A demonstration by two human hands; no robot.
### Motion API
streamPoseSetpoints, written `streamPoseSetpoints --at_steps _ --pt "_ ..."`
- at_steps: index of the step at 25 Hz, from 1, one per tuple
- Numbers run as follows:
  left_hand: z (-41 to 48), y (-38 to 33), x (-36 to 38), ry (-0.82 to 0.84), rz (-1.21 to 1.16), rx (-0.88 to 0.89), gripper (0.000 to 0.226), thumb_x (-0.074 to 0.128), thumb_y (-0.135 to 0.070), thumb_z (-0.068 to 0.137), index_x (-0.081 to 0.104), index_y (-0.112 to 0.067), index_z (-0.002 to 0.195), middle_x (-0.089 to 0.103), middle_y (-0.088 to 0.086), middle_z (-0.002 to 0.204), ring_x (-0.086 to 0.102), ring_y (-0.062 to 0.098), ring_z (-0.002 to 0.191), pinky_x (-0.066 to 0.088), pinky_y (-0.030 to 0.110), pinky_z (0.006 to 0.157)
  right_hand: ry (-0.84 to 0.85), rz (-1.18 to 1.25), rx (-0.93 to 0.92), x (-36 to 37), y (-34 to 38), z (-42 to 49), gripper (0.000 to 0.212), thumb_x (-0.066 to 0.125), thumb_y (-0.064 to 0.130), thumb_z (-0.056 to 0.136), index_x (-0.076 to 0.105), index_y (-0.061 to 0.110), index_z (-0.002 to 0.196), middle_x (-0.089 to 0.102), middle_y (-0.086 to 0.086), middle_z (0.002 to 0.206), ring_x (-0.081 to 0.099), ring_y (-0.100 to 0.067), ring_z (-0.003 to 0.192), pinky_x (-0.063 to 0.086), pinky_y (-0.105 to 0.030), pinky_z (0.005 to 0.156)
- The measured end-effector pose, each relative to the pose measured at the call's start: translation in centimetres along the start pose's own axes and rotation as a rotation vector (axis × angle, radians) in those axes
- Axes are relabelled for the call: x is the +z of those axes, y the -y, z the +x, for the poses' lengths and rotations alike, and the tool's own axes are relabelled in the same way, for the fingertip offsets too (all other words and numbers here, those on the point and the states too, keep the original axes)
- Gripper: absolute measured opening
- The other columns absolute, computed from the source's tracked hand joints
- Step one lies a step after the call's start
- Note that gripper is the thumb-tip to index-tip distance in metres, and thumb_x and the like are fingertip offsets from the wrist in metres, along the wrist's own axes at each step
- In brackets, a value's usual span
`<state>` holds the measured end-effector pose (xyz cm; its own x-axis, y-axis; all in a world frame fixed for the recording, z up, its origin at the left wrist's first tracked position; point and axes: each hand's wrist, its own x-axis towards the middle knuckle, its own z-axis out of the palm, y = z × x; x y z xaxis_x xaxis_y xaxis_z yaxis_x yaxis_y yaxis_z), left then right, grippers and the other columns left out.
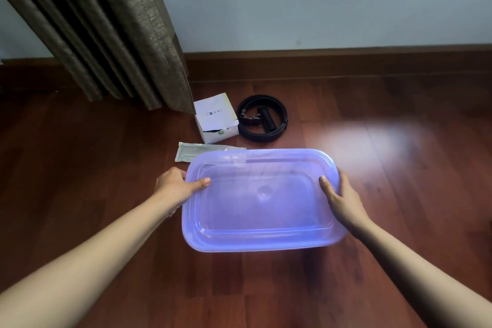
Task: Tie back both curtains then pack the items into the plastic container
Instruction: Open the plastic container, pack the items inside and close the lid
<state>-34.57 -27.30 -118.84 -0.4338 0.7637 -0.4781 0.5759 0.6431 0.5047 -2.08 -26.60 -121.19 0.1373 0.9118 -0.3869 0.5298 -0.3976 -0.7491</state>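
A translucent purple plastic container (262, 221) with its lid on is held over the wooden floor. My left hand (175, 189) grips its left edge, thumb on top. My right hand (343, 200) grips its right edge, thumb on the lid. Beyond it on the floor lie a flat pale packet (191, 152), partly hidden under the container's far left corner, a torn white box (215, 118), and a coiled black belt (262, 118) with a buckle. A brown curtain (111, 29) hangs down to the floor at the upper left.
A pale wall with a dark wooden skirting board (346, 61) runs across the back. Reddish wooden floor (399, 221) spreads to the right and in front, with a bright patch of light on it at the right.
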Motion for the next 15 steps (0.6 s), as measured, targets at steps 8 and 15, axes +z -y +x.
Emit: streamPoseSetpoints --at_steps 8,15 --pt "-0.1 -0.3 -0.6 -0.015 0.223 0.206 0.035 0.062 -0.043 0.084 0.069 -0.010 0.093 0.068 0.014 0.100 0.057 0.033 0.101 0.040 0.030 0.070 -0.056 0.085 -0.073 -0.4 1.3 -0.8 0.037 0.049 0.034 0.095 0.047 0.024 0.131 0.056 0.005 0.118 0.051 -0.013 0.106 0.035 -0.026 0.089" --pt "-2.3 -8.4 -2.9 -0.107 0.092 0.486 0.045 0.054 -0.042 0.090 0.064 -0.002 0.073 0.055 0.006 0.060 0.051 0.027 0.065 0.035 0.033 0.057 -0.113 0.397 -0.097 -9.6 3.3 0.5 0.021 0.057 0.030 0.090 0.057 0.019 0.108 0.064 0.002 0.091 0.050 -0.002 0.047 0.045 -0.013 0.045"
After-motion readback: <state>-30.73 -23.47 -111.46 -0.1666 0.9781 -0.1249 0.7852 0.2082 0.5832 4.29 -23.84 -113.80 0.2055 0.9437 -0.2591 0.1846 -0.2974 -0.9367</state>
